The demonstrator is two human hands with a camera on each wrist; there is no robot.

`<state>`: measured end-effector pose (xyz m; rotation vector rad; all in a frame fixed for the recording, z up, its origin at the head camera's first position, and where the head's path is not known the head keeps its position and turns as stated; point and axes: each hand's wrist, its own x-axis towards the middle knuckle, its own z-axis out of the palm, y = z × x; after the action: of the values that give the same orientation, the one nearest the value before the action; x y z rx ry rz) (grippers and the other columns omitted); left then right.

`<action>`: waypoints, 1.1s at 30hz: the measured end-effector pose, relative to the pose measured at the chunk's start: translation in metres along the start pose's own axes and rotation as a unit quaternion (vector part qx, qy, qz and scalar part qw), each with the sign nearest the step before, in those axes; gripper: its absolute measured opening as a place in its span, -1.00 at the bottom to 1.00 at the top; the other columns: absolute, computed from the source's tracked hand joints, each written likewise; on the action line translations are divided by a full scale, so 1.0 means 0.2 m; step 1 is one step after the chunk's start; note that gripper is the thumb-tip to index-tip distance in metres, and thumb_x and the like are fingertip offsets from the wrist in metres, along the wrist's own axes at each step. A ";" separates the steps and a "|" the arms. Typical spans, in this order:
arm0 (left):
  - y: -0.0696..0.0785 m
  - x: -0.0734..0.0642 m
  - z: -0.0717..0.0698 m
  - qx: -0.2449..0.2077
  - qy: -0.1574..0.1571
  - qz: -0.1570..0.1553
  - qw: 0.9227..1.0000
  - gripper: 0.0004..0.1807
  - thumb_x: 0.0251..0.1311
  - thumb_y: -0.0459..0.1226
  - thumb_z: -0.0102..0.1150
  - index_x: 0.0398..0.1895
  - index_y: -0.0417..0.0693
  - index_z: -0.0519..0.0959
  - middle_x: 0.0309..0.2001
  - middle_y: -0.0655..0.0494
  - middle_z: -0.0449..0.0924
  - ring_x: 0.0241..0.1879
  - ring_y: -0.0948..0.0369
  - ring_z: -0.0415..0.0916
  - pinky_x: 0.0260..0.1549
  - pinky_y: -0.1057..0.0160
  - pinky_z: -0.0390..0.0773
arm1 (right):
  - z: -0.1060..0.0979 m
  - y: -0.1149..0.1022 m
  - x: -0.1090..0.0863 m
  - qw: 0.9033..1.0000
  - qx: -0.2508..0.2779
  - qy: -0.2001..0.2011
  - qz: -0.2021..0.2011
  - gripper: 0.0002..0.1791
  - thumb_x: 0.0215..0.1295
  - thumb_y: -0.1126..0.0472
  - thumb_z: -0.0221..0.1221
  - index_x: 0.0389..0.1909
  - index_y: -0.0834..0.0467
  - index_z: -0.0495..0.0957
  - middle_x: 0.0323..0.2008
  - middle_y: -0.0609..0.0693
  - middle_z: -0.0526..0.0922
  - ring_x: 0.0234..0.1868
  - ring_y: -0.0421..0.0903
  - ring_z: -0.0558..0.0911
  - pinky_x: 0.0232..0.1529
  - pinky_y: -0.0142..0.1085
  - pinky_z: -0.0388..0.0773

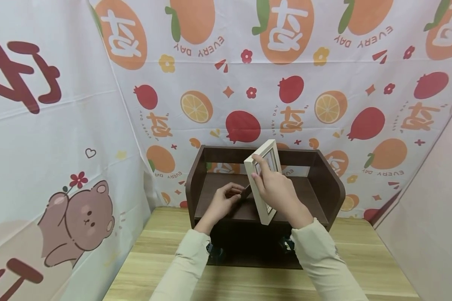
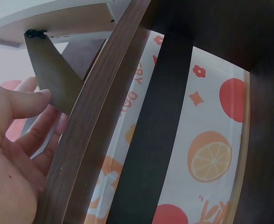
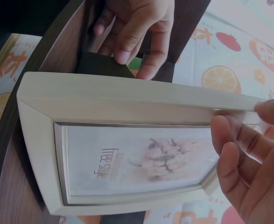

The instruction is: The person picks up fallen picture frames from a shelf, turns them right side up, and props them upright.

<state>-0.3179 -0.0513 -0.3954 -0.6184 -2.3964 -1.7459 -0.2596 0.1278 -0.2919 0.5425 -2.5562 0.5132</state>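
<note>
A cream picture frame (image 1: 257, 190) stands tilted on edge over the upper board of a dark brown desk shelf (image 1: 216, 186). My right hand (image 1: 280, 191) grips its upper part, with the thumb on one side and fingers on the front rim. Behind the frame, my left hand (image 1: 223, 204) pinches the dark fold-out stand (image 2: 55, 70) between thumb and fingers. That stand angles away from the frame's back, hinged at a small black fitting (image 2: 36, 33). In the right wrist view, a print of pink flowers with lettering (image 3: 165, 158) shows behind the frame's glass.
The shelf has raised side panels (image 1: 328, 188) and a back rail (image 1: 229, 154), with a dark open space (image 1: 248, 242) beneath. It stands on a wood-grain table (image 1: 162, 238). A fruit-patterned cloth (image 1: 211, 79) hangs behind, and a bear-printed cloth (image 1: 86, 221) at left.
</note>
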 end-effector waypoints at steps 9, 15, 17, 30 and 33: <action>-0.01 0.04 0.00 -0.023 0.013 -0.023 0.999 -0.75 0.27 -0.43 0.13 0.00 -0.19 0.59 -0.03 -0.26 0.62 -0.04 -0.10 0.57 -0.12 0.01 0.53 | 0.02 -0.02 0.02 1.000 -0.004 -0.007 0.025 -0.41 0.48 0.04 -0.02 0.45 -0.01 0.07 -0.71 -0.06 0.42 -0.76 -0.15 0.34 -0.71 -0.30 0.22; -0.01 0.03 -0.01 -0.024 0.012 -0.032 0.999 -0.77 0.26 -0.39 0.17 -0.04 -0.13 0.63 -0.06 -0.17 0.65 -0.08 0.00 0.58 -0.28 0.25 0.47 | 0.02 -0.02 0.02 0.999 0.000 -0.008 0.031 -0.40 0.47 0.05 -0.01 0.45 -0.01 0.06 -0.65 -0.04 0.47 -0.74 -0.15 0.38 -0.70 -0.29 0.26; -0.02 0.02 -0.01 -0.019 0.017 -0.031 0.999 -0.78 0.25 -0.39 0.18 -0.05 -0.12 0.63 -0.07 -0.14 0.66 -0.09 0.03 0.59 -0.28 0.25 0.50 | 0.02 -0.02 0.02 0.999 0.003 -0.010 0.032 -0.40 0.47 0.05 0.00 0.45 -0.02 0.06 -0.64 -0.04 0.48 -0.73 -0.15 0.38 -0.69 -0.29 0.27; 0.02 -0.13 -0.01 -0.009 0.045 0.016 0.999 -0.76 0.21 -0.29 0.27 -0.05 -0.09 0.62 -0.10 -0.03 0.65 -0.09 0.09 0.54 -0.11 0.22 0.50 | 0.00 0.00 0.02 0.999 0.027 -0.021 0.030 -0.38 0.48 0.05 -0.01 0.47 -0.02 0.03 -0.56 -0.05 0.53 -0.74 -0.19 0.37 -0.69 -0.31 0.27; 0.04 -0.17 0.02 -0.013 0.036 0.013 0.999 -0.67 0.19 -0.28 0.29 0.02 -0.10 0.59 -0.05 -0.08 0.63 -0.06 0.04 0.53 -0.12 0.20 0.49 | 0.01 -0.01 0.02 0.999 0.031 -0.022 0.026 -0.38 0.48 0.05 -0.01 0.47 -0.02 0.02 -0.57 -0.05 0.53 -0.75 -0.20 0.37 -0.70 -0.32 0.27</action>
<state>-0.2833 -0.0542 -0.4000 -0.5772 -2.3118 -1.7617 -0.2625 0.1250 -0.2904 0.5149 -2.6088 0.6070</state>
